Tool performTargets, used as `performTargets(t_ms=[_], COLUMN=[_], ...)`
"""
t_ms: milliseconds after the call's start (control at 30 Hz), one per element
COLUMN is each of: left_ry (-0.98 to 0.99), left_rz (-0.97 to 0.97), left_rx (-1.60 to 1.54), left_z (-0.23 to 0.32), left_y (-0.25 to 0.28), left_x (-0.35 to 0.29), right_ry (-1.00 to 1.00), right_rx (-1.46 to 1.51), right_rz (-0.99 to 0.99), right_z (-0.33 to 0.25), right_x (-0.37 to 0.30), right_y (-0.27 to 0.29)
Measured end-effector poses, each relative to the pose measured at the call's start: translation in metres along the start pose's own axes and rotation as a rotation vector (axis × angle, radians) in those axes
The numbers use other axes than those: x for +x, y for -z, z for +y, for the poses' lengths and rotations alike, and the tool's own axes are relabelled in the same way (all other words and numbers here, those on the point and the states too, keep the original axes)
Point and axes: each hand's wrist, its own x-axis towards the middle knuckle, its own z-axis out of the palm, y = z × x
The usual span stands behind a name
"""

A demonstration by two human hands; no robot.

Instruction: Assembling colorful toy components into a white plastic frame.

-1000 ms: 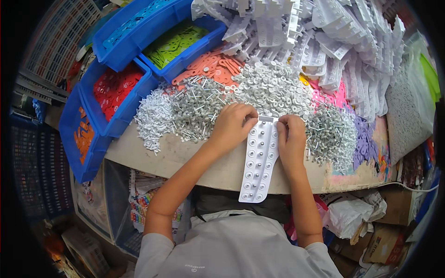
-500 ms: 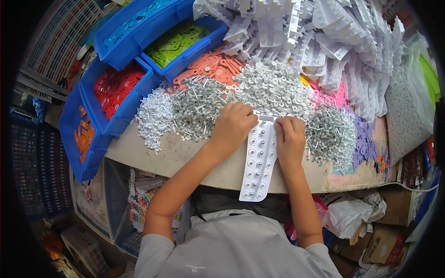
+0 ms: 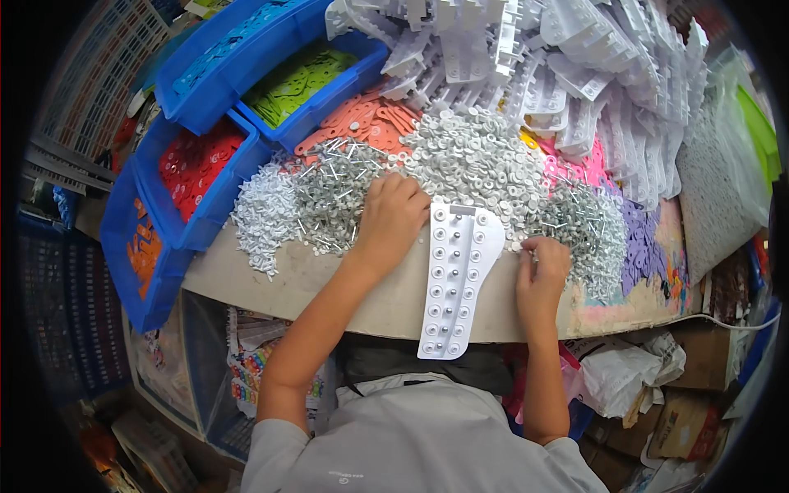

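A white plastic strip (image 3: 449, 283), with rows of round metal-centred studs along both sides and metal pins down its middle, lies lengthwise in front of me, its near end at the table's edge. My left hand (image 3: 392, 220) is beside its far left corner, fingers bent together at the edge of the loose parts; what they hold, if anything, is hidden. To the strip's right, my right hand (image 3: 545, 261) is apart from it, fingers curled in by the pile of small metal pins (image 3: 567, 215). Beyond the strip spreads a heap of pale round washers (image 3: 468, 160).
Blue bins (image 3: 201, 234) at the left hold red, orange, green and blue flat pieces. White plastic strips (image 3: 616, 74) are stacked high at the back right. Purple pieces (image 3: 641, 242) and a clear bag (image 3: 723, 181) of small grey parts lie at the right. More pins (image 3: 341, 193) are piled left.
My right hand has let go of the strip's far end and moved right and nearer to me. My left hand has slid slightly left. The whole view has shifted a little.
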Motion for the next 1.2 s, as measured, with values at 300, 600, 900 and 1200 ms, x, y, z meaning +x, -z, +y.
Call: performTargets(t_ms=[300, 600, 900, 1200], left_ry=[0.042, 0.039, 0.120, 0.110], left_rz=[-0.030, 0.058, 0.004, -0.076], left_rx=[-0.029, -0.007, -0.097, -0.377], left_z=[0.000, 0.001, 0.013, 0.030], left_y=[-0.002, 0.022, 0.034, 0.016], left_x=[-0.001, -0.014, -0.023, -0.017], right_ry=[0.014, -0.083, -0.073, -0.059], right_rx=[0.010, 0.123, 0.395, 0.413], right_rz=[-0.117, -0.047, -0.201, -0.260], right_z=[-0.011, -0.022, -0.040, -0.037], right_x=[-0.005, 0.007, 0.029, 0.030], right_y=[-0.009, 0.001, -0.017, -0.016])
